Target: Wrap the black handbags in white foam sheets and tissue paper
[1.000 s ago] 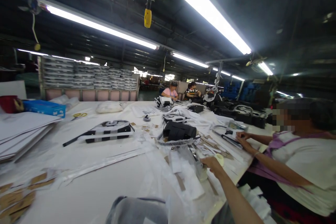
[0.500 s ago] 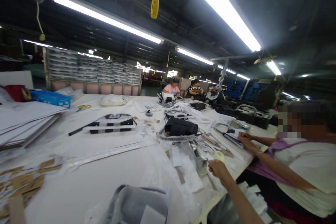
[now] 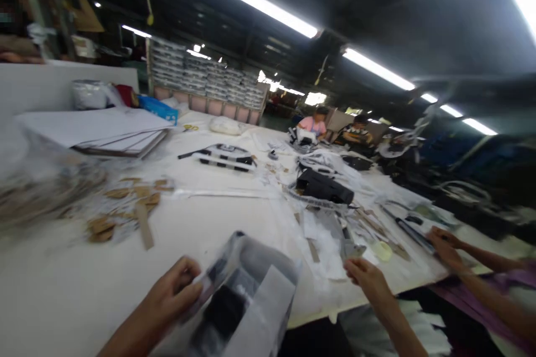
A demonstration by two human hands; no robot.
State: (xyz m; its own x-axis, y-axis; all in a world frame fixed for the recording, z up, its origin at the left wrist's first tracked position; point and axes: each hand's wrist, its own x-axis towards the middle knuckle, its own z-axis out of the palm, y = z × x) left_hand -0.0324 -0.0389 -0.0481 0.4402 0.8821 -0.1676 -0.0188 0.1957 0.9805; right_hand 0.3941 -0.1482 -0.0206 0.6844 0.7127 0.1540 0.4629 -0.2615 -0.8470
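My left hand [image 3: 173, 295] is closed on the edge of a clear plastic bag [image 3: 247, 290] with a dark item and a white strip inside, held low in front of me. My right hand [image 3: 367, 278] reaches over the table's near edge, fingers curled beside a small metal piece [image 3: 350, 250] and white scraps [image 3: 324, 245]; whether it grips anything is blurred. A pale round tape roll [image 3: 382, 251] lies just beyond it.
The long white table [image 3: 201, 223] carries cardboard bits [image 3: 125, 206], stacked white boards [image 3: 104, 131], a black bag [image 3: 324, 188] and a striped bag [image 3: 228, 156]. A co-worker's hands [image 3: 444, 242] work at the right. Two more people sit at the far end.
The view swung down and left. My left hand with the plastic bag came into sight. My right hand stayed near the scraps by the tape roll.
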